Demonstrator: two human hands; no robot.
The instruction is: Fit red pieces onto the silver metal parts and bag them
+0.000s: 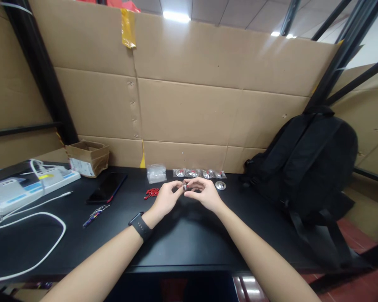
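Observation:
Between the fingertips of both hands is a small round metal piece (185, 186) with a bit of red on it. My left hand (167, 197), with a black watch on the wrist, pinches it from the left. From the right, my right hand (204, 193) grips the same piece. Red parts (151, 193) lie just left of my left hand. Behind the hands, a row of several bagged metal discs (193, 173) rests near the cardboard wall. One bare metal disc (220, 185) lies right of my right hand. A stack of clear bags (156, 173) is at the back.
On the left are a phone (107, 187), keys (95, 215), a white power strip (31, 191) with cables, and an open cardboard box (88, 157). A black backpack (311, 167) stands at the right. Cardboard (189, 105) walls the table's back.

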